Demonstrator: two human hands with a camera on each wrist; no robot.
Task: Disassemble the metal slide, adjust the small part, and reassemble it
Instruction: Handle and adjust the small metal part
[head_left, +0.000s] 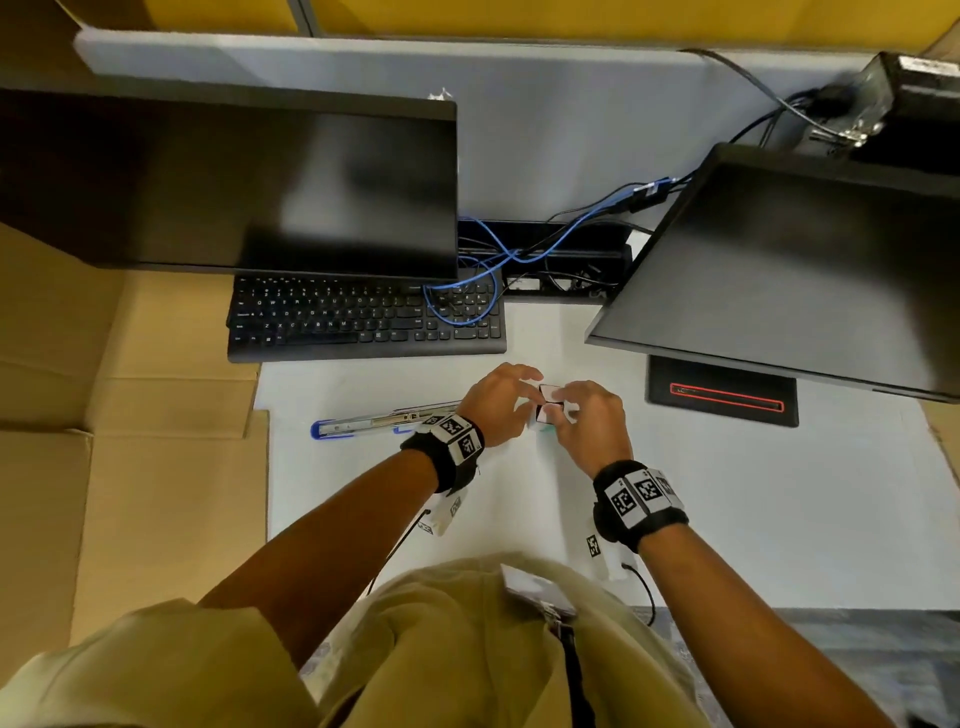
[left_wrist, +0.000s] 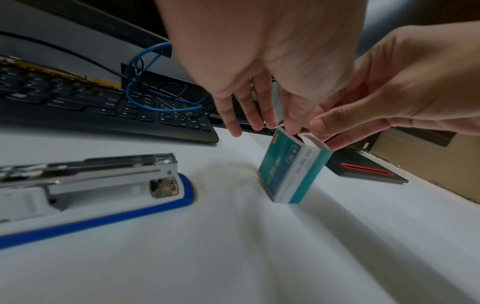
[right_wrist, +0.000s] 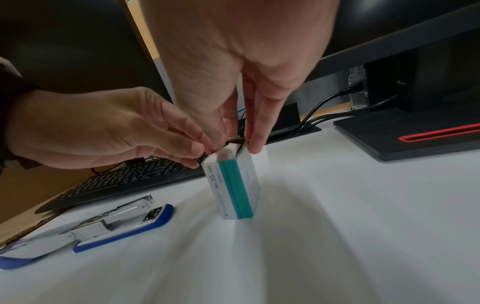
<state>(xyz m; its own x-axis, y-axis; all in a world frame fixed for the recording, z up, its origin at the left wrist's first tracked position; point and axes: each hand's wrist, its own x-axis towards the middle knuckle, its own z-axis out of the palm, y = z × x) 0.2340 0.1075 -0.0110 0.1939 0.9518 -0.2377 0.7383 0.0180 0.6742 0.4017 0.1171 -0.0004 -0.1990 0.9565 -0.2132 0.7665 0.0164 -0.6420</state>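
A teal and white staple box (left_wrist: 291, 170) stands on end on the white desk (head_left: 727, 493), its top flap open. My left hand (head_left: 532, 402) comes from the left and pinches at the open top of the box (right_wrist: 233, 189); what lies between its fingertips (right_wrist: 201, 153) is hidden. My right hand (head_left: 560, 411) grips the box's top from the right, thumb and fingers on opposite sides. A blue and white stapler (head_left: 384, 418) lies opened flat to the left, with its chrome metal slide (left_wrist: 109, 170) exposed and no hand on it.
A black keyboard (head_left: 363, 322) lies behind the stapler, with a looped blue cable (head_left: 462, 301) on it. Two dark monitors (head_left: 234, 182) stand at the back; the right one's base (head_left: 722, 397) has a red stripe. Cardboard (head_left: 104, 415) covers the left side.
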